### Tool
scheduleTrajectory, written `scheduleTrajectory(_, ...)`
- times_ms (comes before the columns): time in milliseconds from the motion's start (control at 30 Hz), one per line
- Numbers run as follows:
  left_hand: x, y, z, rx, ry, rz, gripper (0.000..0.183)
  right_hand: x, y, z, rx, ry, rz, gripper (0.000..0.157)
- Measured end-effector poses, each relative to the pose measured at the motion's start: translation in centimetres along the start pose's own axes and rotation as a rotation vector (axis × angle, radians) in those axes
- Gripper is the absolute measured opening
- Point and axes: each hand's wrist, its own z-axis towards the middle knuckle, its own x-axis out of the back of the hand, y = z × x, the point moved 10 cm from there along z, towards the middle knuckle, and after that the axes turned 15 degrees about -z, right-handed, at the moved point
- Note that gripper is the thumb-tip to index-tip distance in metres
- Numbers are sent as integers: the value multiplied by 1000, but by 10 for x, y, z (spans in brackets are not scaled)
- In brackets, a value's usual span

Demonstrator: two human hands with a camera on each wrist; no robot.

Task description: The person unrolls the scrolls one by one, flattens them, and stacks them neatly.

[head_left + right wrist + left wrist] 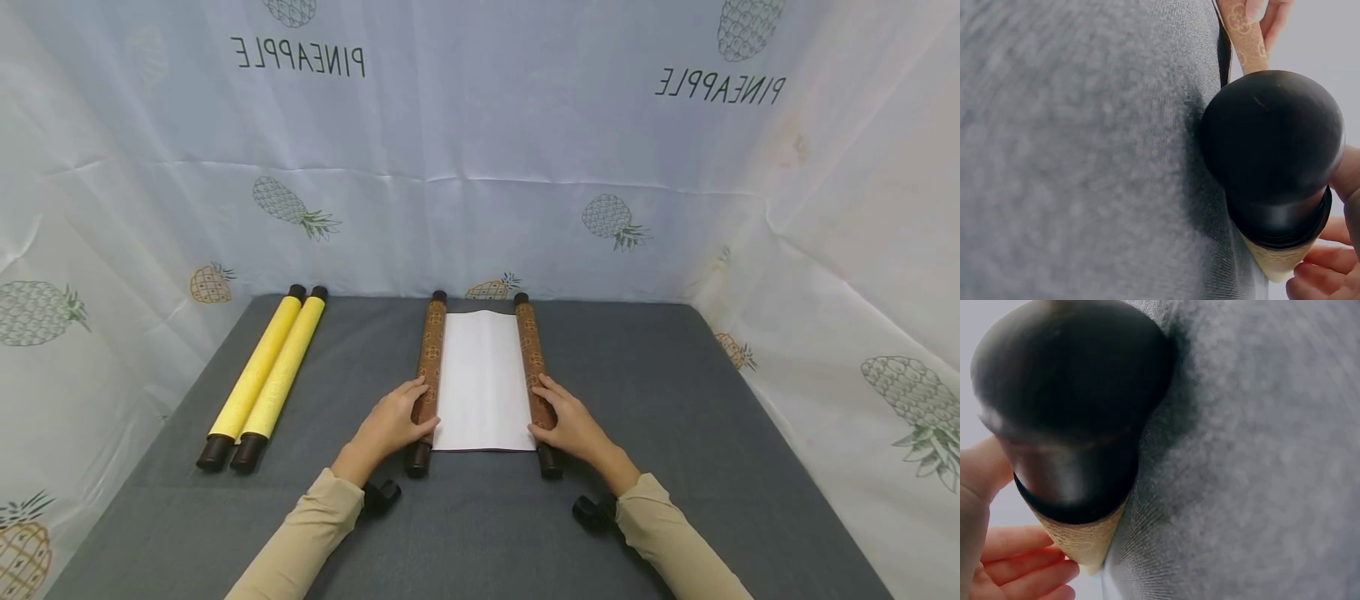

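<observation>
A partly unrolled scroll lies on the grey cloth, white paper (486,383) showing between its two brown patterned rolls. In the head view my left hand (390,421) holds the left roll (431,350) near its close end, with thumb and fingers on either side. My right hand (573,421) likewise grips the right roll (529,337). Each roll ends in a dark round knob; the left wrist view shows one dark knob (1072,375) up close, and the right wrist view shows the other dark knob (1272,137). Fingertips under the rolls are partly hidden.
Two yellow rolled scrolls (288,367) with dark ends lie side by side, slanted, on the left of the grey-covered table (675,417). White curtains (480,125) printed with pineapples rise behind and at both sides. Black wrist devices (595,512) sit at the cuffs.
</observation>
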Motion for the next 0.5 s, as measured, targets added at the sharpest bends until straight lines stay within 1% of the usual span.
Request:
scheduleTrajectory(233, 3, -4, -2, 1, -7, -36, 60, 1, 2, -2, -6, 10, 18, 61)
scheduleTrajectory(400, 5, -8, -2, 4, -26, -56, 63, 2, 2, -3, 10, 20, -5, 61)
scheduleTrajectory(500, 7, -10, -1, 4, -37, -61, 65, 2, 2, -3, 19, 8, -13, 60)
